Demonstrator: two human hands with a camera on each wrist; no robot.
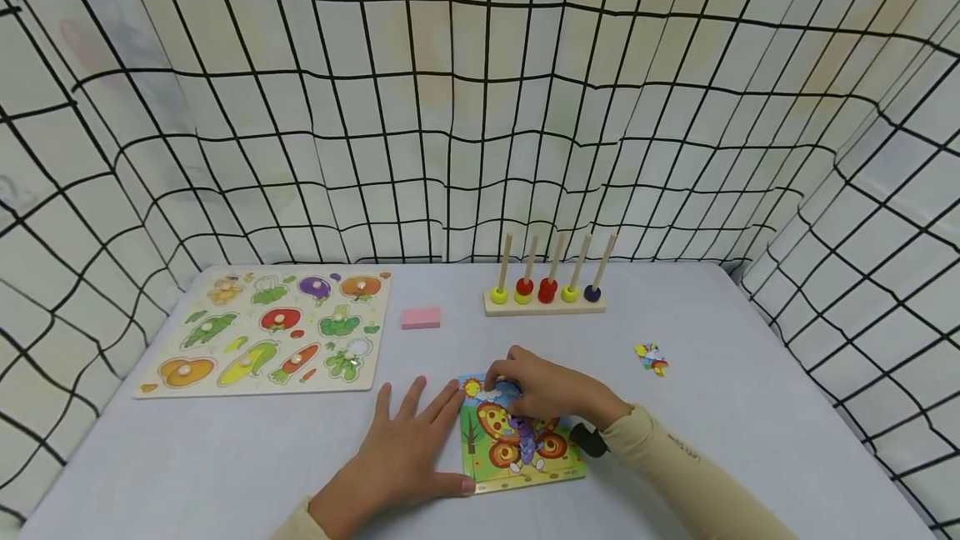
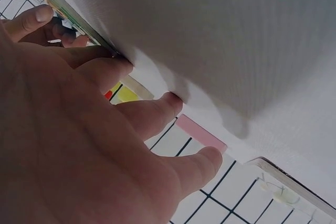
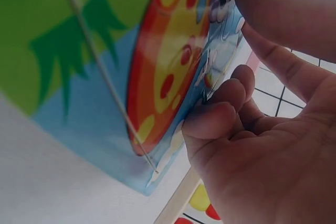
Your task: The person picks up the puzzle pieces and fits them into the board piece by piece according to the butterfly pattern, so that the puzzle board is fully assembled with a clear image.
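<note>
A square butterfly puzzle lies on the white table in front of me. My left hand rests at its left side with fingers spread, thumb at the lower left corner and index finger by the upper left edge. My right hand reaches over the puzzle's top part, fingers bent and pinching a puzzle piece at the board's surface. The fingers hide most of that piece. Away to the right, a loose puzzle piece lies on the table.
A vegetable peg board lies at the left, with a pink block beside it. Behind the puzzle stands a bead counter with wooden pegs. Black netting over white cloth encloses the table's back and sides.
</note>
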